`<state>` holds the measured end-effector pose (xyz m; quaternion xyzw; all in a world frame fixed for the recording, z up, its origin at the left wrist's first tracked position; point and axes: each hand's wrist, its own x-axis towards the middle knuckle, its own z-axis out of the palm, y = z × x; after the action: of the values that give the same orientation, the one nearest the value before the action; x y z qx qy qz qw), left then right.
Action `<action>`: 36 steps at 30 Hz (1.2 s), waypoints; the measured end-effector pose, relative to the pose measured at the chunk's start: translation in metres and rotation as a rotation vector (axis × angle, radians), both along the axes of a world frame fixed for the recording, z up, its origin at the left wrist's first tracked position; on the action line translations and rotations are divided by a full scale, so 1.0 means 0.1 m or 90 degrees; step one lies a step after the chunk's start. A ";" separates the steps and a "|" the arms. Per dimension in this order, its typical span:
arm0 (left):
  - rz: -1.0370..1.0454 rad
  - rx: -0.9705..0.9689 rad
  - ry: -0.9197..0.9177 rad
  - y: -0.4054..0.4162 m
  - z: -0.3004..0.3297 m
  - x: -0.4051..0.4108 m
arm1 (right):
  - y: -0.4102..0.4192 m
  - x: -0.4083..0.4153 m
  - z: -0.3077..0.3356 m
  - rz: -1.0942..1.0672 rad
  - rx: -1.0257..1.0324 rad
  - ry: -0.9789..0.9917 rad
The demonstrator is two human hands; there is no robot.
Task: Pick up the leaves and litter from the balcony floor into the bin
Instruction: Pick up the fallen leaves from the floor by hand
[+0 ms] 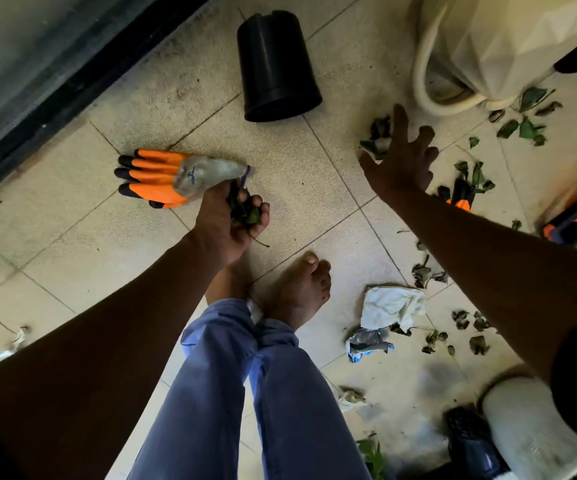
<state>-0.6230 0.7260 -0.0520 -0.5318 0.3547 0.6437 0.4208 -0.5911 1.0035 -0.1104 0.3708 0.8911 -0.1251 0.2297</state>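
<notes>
Tiled floor (72, 271) under leaves (522, 128), pot (276, 64)

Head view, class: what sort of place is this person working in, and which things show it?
Probably a balcony or patio used for gardening: a grimy tiled floor strewn with leaves, a tipped-over black plant pot, and orange gardening gloves.

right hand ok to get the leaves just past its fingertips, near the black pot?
Probably yes. The right hand is open, fingers spread, right over that leaf clump, and nothing lies between them. The black pot lies off to the side, clear of the path.
</notes>
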 end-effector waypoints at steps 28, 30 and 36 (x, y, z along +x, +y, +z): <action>0.135 0.031 -0.050 0.53 0.03 -0.02 | -0.68 -0.35 0.81 -0.396 -0.843 0.198; 0.143 0.062 -0.034 0.61 0.08 -0.10 | -0.89 -0.28 1.01 -0.339 -0.832 0.228; 0.134 0.080 -0.029 0.72 0.20 -0.34 | -1.21 -0.17 1.00 0.028 -0.360 0.361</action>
<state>-0.6569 0.7981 -0.0324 -0.5529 0.2466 0.6929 0.3915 -0.6077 0.8828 -0.0107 0.2242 0.8573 -0.4582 0.0701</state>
